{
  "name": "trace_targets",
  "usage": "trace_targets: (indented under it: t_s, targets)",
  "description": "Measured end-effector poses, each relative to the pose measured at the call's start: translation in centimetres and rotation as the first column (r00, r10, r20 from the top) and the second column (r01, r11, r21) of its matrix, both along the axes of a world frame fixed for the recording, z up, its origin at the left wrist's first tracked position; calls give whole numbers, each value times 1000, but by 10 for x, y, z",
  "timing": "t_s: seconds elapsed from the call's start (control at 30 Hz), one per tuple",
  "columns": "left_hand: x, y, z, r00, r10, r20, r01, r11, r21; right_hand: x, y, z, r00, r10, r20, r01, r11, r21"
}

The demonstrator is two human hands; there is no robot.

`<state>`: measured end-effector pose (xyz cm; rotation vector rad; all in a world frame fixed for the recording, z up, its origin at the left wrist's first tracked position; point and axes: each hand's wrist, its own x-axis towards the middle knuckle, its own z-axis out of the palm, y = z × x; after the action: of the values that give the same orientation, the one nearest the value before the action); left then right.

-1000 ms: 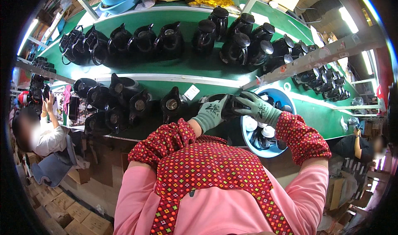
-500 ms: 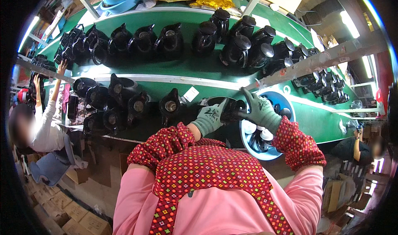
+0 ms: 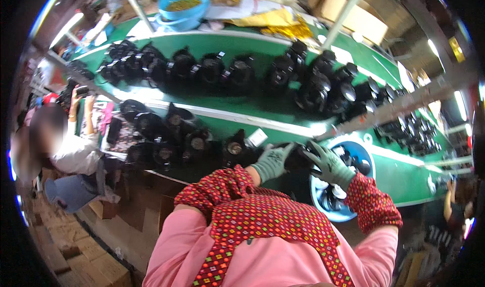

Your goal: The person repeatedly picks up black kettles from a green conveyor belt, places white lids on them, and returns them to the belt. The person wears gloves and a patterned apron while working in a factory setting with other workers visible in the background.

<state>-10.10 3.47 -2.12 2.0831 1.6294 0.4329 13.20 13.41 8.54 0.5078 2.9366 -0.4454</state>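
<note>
A black kettle jug point(image 3: 298, 158) is between my gloved hands at the near edge of the bench. My left hand point(image 3: 273, 162) grips its left side, fingers curved over it. On its right end my right hand point(image 3: 331, 165) closes, thumb and fingers bent around the black part; blur hides the exact grip. Close to my right hand stands a blue basin point(image 3: 371, 186) holding black round pieces and white-and-black parts. Left of my left hand, an open black jug point(image 3: 234, 148) stands beside a white card point(image 3: 256, 137), with several more jugs further left.
Beyond a pale rail point(image 3: 242, 117), open jugs point(image 3: 209, 67) and lidded jugs point(image 3: 313, 91) line the green bench point(image 3: 262, 97). A metal bar point(image 3: 399, 97) slants across at right. Another person point(image 3: 76, 148) sits at far left. Blue bowls point(image 3: 184, 11) stand at the back.
The view has tilted, so the bench appears shifted right and lower. Both hands stay on the jug, which now looks darker and more end-on between them. The person at left still has raised hands.
</note>
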Motion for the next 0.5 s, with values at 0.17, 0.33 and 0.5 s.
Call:
trace_targets:
  t_s: [0.17,0.33,0.5]
  targets:
    - [-1,-5,31,995,52,88,-49,998,-41,-21,-13,0,953,-300,30,302,951,-68]
    - [25,9,-42,924,218,314,-271,953,134,-24,-14,-24,864,-483,141,489,872,-9]
    - [-15,4,-4,955,131,266,-126,991,-35,-29,12,-29,986,147,-74,-135,979,150]
